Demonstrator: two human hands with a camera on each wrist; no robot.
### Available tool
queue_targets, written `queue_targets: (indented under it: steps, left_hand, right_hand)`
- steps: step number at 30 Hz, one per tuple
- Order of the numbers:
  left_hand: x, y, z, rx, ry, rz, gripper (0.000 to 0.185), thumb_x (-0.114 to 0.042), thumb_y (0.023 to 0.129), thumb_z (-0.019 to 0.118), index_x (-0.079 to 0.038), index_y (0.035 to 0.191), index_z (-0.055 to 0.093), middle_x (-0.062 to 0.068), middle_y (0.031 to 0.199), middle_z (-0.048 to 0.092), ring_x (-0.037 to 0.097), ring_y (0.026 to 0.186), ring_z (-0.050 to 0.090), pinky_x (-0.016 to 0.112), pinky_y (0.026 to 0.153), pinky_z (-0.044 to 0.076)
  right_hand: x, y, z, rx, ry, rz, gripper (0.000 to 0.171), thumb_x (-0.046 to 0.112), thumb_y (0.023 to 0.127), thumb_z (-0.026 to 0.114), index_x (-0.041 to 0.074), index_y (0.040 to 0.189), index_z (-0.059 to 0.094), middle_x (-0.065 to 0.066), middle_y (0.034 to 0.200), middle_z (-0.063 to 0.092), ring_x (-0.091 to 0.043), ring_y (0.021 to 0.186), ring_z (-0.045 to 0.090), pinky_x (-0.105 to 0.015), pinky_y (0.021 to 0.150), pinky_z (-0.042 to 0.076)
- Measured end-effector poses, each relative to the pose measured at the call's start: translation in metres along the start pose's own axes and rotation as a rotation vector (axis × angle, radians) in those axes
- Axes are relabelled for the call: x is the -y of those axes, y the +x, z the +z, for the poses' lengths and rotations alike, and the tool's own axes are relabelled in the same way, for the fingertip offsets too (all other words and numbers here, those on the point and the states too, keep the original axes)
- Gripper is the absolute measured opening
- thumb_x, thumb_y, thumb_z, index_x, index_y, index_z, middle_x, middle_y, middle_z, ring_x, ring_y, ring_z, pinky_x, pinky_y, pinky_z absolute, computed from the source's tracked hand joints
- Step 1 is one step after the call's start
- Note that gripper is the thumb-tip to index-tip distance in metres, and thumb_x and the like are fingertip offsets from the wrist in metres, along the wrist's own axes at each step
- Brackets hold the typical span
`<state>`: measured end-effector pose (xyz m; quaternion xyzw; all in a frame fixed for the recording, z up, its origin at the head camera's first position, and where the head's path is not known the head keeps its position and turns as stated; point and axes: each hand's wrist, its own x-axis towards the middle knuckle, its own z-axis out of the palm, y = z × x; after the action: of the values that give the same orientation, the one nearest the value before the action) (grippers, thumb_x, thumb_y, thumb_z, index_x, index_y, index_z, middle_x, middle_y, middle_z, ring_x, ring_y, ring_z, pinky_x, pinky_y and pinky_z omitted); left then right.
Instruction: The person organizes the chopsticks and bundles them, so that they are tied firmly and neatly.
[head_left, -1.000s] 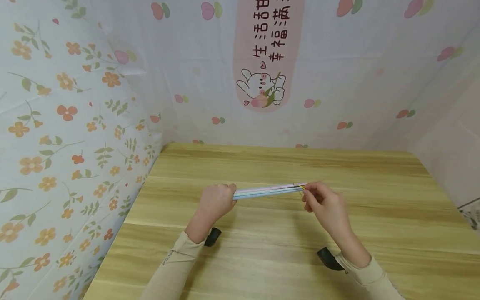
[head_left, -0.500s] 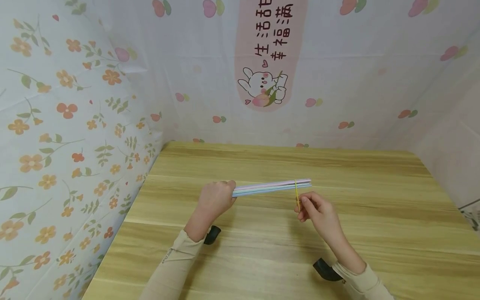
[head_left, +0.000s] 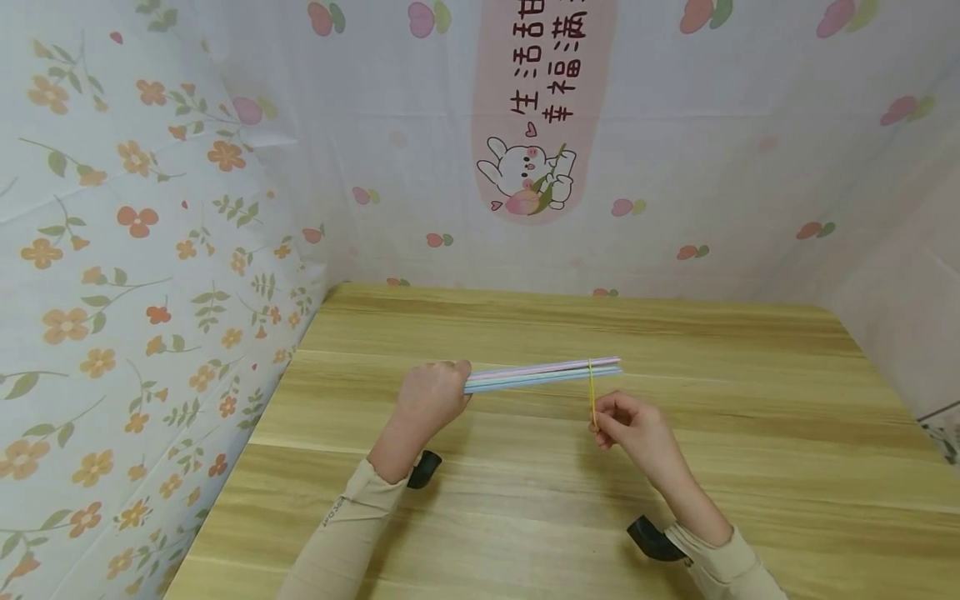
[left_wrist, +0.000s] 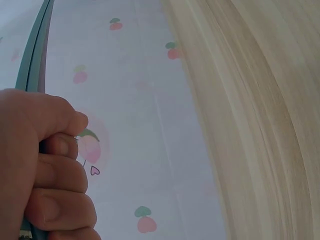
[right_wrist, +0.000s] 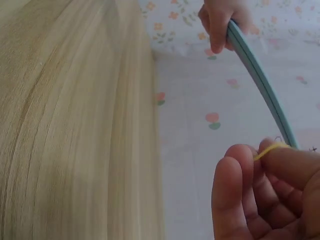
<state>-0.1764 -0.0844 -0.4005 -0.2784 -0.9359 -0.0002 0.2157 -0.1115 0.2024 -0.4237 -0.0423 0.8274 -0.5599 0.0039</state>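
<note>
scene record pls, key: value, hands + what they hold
left hand: grips one end of the straws, held level above the table
right hand: pinches the rubber band, pulling it toward the person
rubber band: yellow, looped round the straws near their free end, stretched
straws: thin bundle, pink and blue
surround: floral sheet at left, rabbit banner behind

Open worktop, walled on three sides

Bare wood all round the straw bundle (head_left: pixel 542 373) on the worktop (head_left: pixel 750 433); hemmed by floral sheet (head_left: pixel 135 275) left of the bundle, printed backdrop (head_left: pixel 675 150) beyond it, plain sheet (head_left: pixel 911 300) right.
</note>
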Motion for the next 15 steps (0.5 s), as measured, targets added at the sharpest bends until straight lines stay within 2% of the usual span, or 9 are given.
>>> queue_targets:
  steps: [2, 4, 7, 9, 12, 15]
  left_hand:
    - [0.0, 0.0, 0.0, -0.005, 0.012, -0.002, 0.025, -0.019, 0.079, 0.074, -0.011, 0.067, 0.054, -0.001, 0.053, 0.055, 0.006, 0.044, 0.029, 0.023, 0.036, 0.031]
    - [0.0, -0.001, 0.001, -0.009, 0.021, -0.002, 0.026, -0.02, 0.079, 0.075, -0.011, 0.066, 0.053, -0.001, 0.051, 0.053, 0.006, 0.044, 0.028, 0.023, 0.036, 0.031]
    - [0.0, -0.002, 0.001, -0.007, 0.032, -0.006, 0.027, -0.021, 0.078, 0.075, -0.011, 0.066, 0.054, -0.002, 0.05, 0.051, 0.006, 0.043, 0.027, 0.023, 0.035, 0.03]
    - [0.0, -0.002, 0.001, -0.004, 0.035, -0.01, 0.026, -0.02, 0.078, 0.075, -0.011, 0.066, 0.054, -0.001, 0.05, 0.051, 0.007, 0.043, 0.028, 0.023, 0.035, 0.03]
    - [-0.001, -0.002, 0.001, -0.004, 0.038, -0.021, 0.026, -0.02, 0.078, 0.075, -0.011, 0.066, 0.053, -0.001, 0.05, 0.05, 0.007, 0.043, 0.028, 0.024, 0.035, 0.031]
    - [-0.002, -0.003, 0.001, -0.014, 0.039, -0.026, 0.027, -0.02, 0.078, 0.075, -0.011, 0.066, 0.053, -0.002, 0.05, 0.049, 0.007, 0.043, 0.028, 0.024, 0.035, 0.03]
  right_hand:
    - [0.0, -0.001, 0.001, 0.017, -0.012, -0.077, 0.01, 0.0, 0.089, 0.061, -0.006, 0.096, 0.065, -0.012, 0.079, 0.066, -0.008, 0.063, 0.062, -0.028, 0.059, 0.054]
    - [-0.001, -0.002, 0.002, 0.043, 0.01, -0.194, 0.014, -0.003, 0.088, 0.06, -0.007, 0.099, 0.067, -0.011, 0.08, 0.067, -0.006, 0.064, 0.062, -0.026, 0.059, 0.054]
    - [-0.002, -0.003, 0.006, 0.081, 0.082, -0.382, 0.028, -0.009, 0.087, 0.058, -0.008, 0.114, 0.064, -0.012, 0.082, 0.067, -0.006, 0.068, 0.064, -0.024, 0.061, 0.054]
    - [-0.003, -0.004, 0.009, 0.087, 0.124, -0.481, 0.041, -0.012, 0.086, 0.057, -0.008, 0.126, 0.056, -0.015, 0.082, 0.066, -0.007, 0.069, 0.066, -0.024, 0.062, 0.054]
    - [-0.005, -0.006, 0.014, 0.077, 0.151, -0.541, 0.06, -0.014, 0.086, 0.055, -0.001, 0.142, 0.039, -0.017, 0.081, 0.064, -0.007, 0.07, 0.067, -0.023, 0.064, 0.055]
    - [-0.007, -0.008, 0.017, 0.092, 0.186, -0.539, 0.072, -0.015, 0.088, 0.052, 0.002, 0.15, 0.019, -0.021, 0.082, 0.063, -0.008, 0.071, 0.068, -0.027, 0.064, 0.056]
